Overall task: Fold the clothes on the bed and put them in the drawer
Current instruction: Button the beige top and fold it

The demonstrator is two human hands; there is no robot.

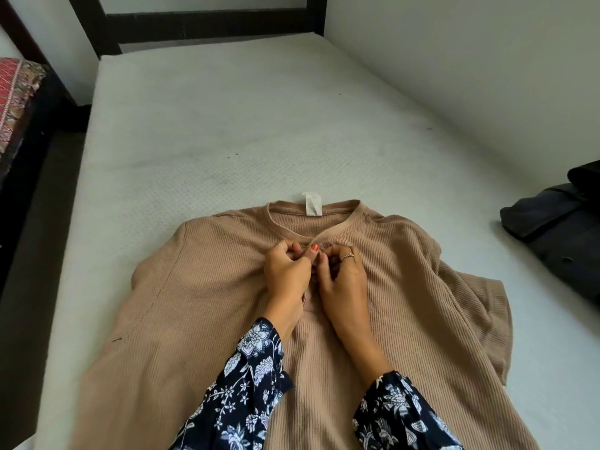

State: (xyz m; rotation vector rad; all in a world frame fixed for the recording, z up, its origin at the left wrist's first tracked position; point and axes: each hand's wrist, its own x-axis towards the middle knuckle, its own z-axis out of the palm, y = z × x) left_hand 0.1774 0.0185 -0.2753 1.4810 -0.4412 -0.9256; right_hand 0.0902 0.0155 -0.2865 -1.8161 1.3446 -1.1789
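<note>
Here, both hands' fingers (297, 251) pinch the ribbed tan shirt (422, 303) placket.

My left hand (285, 271) and right hand (341, 274) cover the placket of the tan shirt (194, 303); its fastening cannot be seen. The shirt hem runs off the bottom edge. Right of my grip, the dark garment (558, 228) is cropped.

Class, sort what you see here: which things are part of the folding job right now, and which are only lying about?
In the job: tan ribbed shirt spread on the mattress; left hand and right hand, both pinching its neckline placket.

Lying about: dark garment at the right edge; patterned red cloth at far left.
</note>
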